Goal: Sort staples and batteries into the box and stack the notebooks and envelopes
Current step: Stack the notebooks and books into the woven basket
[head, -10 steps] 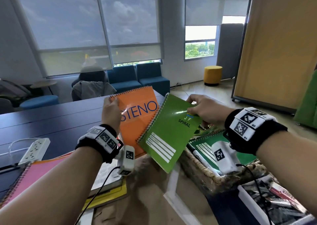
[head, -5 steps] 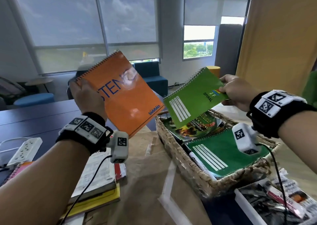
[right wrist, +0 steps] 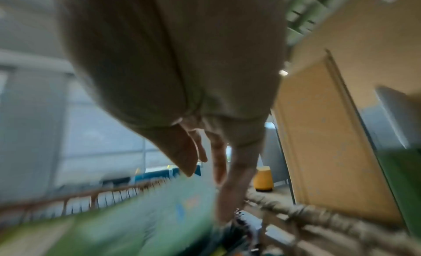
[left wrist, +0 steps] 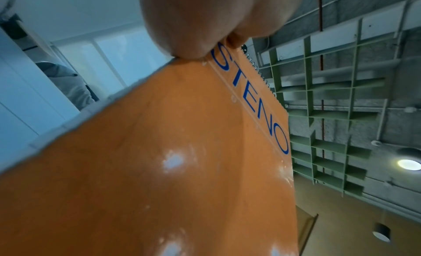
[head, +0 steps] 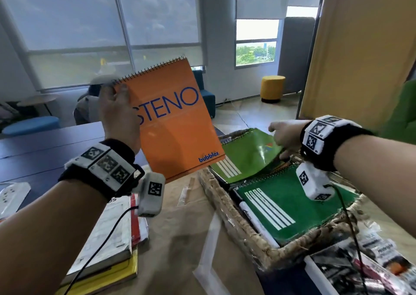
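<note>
orange notebook [head: 173,119] pinched in left hand [head: 119,117] fingers [head: 123,90]

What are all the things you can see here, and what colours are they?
Steno notebook: 1, orange, held up in the air.
Light green notebook: 1, lying tilted in the basket.
Dark green notebook: 1, flat in the basket.
Wicker basket: 1, tan, on the table.
Marker: 1, black and white, in the basket beside the dark green notebook.
Books: a small pile, white, red, yellow, on the table.
Left hand: pinches the steno notebook's top corner.
Right hand: fingers straight, at the light green notebook's edge.
</note>
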`<action>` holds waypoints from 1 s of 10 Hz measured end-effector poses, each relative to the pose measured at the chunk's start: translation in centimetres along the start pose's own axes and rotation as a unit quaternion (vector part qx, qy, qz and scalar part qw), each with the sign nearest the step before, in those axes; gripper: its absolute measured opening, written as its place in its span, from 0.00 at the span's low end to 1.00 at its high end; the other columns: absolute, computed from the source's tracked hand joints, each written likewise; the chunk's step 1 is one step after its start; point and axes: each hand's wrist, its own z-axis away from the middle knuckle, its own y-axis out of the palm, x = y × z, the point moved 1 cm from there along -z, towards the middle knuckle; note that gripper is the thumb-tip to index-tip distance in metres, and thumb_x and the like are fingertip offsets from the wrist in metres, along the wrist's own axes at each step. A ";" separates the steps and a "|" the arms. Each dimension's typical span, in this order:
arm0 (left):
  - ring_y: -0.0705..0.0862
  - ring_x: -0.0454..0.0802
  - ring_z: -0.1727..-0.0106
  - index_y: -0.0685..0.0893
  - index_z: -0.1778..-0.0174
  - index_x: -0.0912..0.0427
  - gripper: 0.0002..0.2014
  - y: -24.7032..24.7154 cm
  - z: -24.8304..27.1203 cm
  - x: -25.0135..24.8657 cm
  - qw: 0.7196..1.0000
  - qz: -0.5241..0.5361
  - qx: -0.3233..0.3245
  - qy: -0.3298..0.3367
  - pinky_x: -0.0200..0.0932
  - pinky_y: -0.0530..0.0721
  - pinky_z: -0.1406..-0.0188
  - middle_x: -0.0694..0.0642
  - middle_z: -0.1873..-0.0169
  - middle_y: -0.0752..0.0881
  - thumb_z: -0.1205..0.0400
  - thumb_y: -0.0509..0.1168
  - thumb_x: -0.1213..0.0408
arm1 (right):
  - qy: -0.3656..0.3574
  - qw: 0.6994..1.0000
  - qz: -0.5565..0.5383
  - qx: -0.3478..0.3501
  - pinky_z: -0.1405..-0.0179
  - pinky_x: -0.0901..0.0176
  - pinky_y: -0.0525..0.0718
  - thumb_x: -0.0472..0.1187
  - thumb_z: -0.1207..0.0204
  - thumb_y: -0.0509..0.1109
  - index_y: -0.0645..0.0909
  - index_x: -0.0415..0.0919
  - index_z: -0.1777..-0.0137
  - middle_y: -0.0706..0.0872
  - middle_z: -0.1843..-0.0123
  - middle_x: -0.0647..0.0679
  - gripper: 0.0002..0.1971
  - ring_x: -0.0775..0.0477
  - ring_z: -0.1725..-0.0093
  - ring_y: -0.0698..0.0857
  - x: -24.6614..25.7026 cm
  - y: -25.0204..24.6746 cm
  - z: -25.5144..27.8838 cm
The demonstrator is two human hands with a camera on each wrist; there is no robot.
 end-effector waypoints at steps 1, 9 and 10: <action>0.78 0.44 0.70 0.78 0.52 0.55 0.07 1.5 0.8 -0.5 0.999 -0.014 0.026 0.021 0.43 0.80 0.72 0.47 0.67 0.79 0.10 0.57 0.64 | 0.132 0.985 -0.104 -0.044 0.65 0.61 0.72 0.35 0.12 0.64 0.77 0.30 0.26 0.81 0.52 0.42 0.18 0.48 0.59 0.79 0.9 -0.5 1.1; 0.89 0.49 0.63 0.66 0.28 0.46 0.17 4.3 5.7 -7.4 0.954 -0.082 0.280 0.062 0.48 0.91 0.63 0.55 0.56 0.88 0.10 0.63 0.64 | -0.113 0.799 -0.458 -0.373 0.78 0.49 0.82 0.38 0.14 0.67 0.68 0.52 0.49 0.83 0.62 0.22 0.10 0.36 0.75 0.78 8.9 -7.1 8.5; 0.92 0.57 0.52 0.67 0.29 0.43 0.21 3.3 6.0 -5.6 0.937 -0.145 0.316 -0.047 0.58 0.92 0.52 0.61 0.46 0.89 0.13 0.69 0.60 | -0.068 0.753 -0.522 -0.395 0.78 0.58 0.81 0.33 0.13 0.67 0.71 0.41 0.45 0.86 0.63 0.37 0.07 0.50 0.78 0.80 7.6 -7.5 9.4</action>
